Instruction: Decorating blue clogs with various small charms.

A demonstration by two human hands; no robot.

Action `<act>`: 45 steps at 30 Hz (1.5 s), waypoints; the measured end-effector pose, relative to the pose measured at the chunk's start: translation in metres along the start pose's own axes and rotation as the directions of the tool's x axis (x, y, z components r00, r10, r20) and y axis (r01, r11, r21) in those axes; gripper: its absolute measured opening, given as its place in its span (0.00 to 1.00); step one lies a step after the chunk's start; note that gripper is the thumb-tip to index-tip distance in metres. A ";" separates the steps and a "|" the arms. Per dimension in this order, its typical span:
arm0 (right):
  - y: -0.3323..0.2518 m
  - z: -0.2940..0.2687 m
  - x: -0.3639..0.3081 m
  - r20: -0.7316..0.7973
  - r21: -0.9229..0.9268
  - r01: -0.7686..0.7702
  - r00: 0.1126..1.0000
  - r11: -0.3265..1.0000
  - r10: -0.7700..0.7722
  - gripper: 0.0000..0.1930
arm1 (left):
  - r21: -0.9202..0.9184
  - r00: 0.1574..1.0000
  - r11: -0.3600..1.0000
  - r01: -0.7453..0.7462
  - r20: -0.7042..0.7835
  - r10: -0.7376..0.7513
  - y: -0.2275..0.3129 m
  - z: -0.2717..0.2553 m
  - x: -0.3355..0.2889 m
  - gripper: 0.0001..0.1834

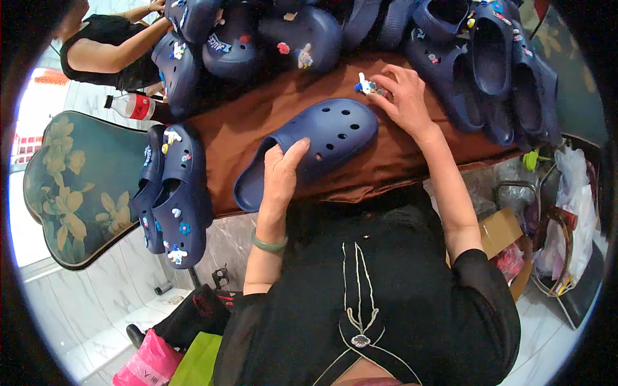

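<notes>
A navy blue clog (331, 128) with round holes in its upper lies over the brown cloth, its toe pointing to the far right. My left hand (281, 172) is closed on the clog's side, the thumb over the top near the opening. Just beyond the toe, my right hand (405, 100) pinches a small shoe charm (365, 84), a white figure with blue parts. Charm and clog are apart. One spot of pinkish colour shows at a hole beside my left thumb. The left fingers under the clog are hidden.
A brown cloth (222, 138) covers the table. Decorated navy clogs (183, 212) stand at its left edge; more clogs (299, 42) crowd the back and more clogs (492, 58) the right. Beyond the left end are a bottle (132, 106) and another person (112, 48).
</notes>
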State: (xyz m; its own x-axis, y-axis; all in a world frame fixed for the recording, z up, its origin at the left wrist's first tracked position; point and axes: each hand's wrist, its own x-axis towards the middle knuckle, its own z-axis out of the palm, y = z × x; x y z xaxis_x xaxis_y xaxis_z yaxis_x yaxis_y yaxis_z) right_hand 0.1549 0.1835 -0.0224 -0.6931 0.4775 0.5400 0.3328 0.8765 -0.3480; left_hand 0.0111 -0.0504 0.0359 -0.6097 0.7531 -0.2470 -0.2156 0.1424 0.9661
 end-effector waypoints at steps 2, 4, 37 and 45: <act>0.000 0.015 0.004 0.041 -0.036 0.024 0.999 0.999 -0.023 0.14 | -0.025 1.000 0.999 0.024 0.013 -0.023 -0.003 -0.001 0.001 0.13; 0.005 0.032 0.011 -0.007 -0.164 0.115 0.993 0.980 -0.118 0.13 | -0.004 1.000 1.000 0.010 0.000 -0.010 -0.003 -0.001 0.004 0.13; -0.026 -0.028 0.063 0.430 0.471 0.030 0.865 0.881 -0.259 0.08 | -0.188 0.988 0.978 0.091 0.142 -0.064 -0.004 -0.009 0.005 0.13; 0.037 -0.047 0.005 0.395 0.147 -0.287 0.894 0.947 0.210 0.14 | -0.197 0.998 0.980 0.038 0.059 -0.027 -0.001 -0.001 0.006 0.12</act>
State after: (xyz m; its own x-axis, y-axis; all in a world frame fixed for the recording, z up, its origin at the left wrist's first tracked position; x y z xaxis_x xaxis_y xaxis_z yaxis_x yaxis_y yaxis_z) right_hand 0.1944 0.2213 0.0034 -0.8027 0.5868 0.1067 0.4203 0.6834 -0.5969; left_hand 0.0068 -0.0468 0.0335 -0.5579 0.7855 -0.2678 -0.3841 0.0416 0.9223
